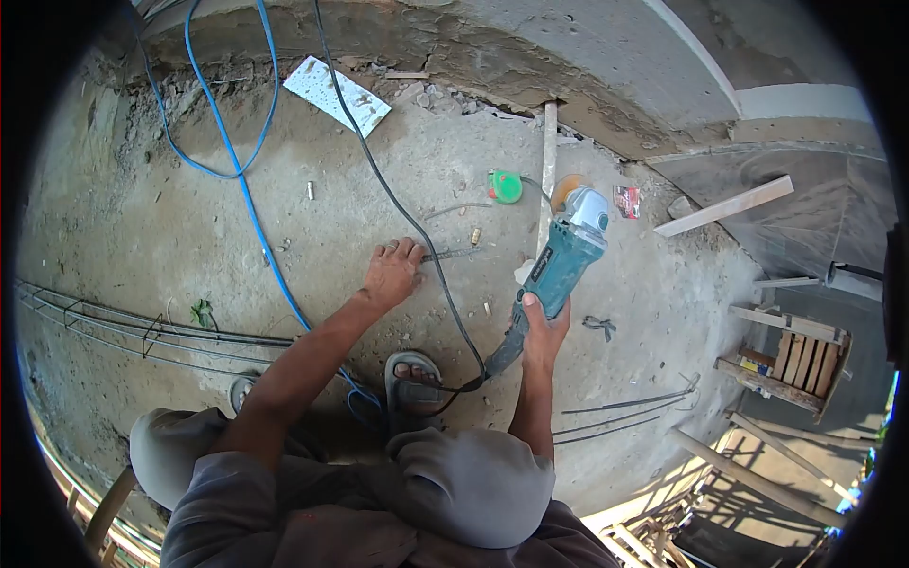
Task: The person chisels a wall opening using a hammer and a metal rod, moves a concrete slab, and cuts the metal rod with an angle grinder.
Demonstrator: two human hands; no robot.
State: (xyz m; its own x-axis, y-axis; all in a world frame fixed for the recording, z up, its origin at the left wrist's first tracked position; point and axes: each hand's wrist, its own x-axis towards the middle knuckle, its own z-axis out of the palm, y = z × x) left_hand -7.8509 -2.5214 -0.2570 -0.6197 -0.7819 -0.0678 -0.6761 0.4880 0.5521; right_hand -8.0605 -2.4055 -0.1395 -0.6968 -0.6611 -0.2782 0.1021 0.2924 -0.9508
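Observation:
My right hand is wrapped round the teal body of an angle grinder, whose orange disc points away from me. On the concrete floor, my left hand has its fingers closed at the end of a short dark rod. A black cable runs past that hand to the grinder's rear. A green tape measure lies left of the disc, beside a long pale strip.
Blue hose loops at the left, near a long rebar frame. A white board lies by the wall's base. At the right are a wooden plank, loose rods and a slatted wooden piece.

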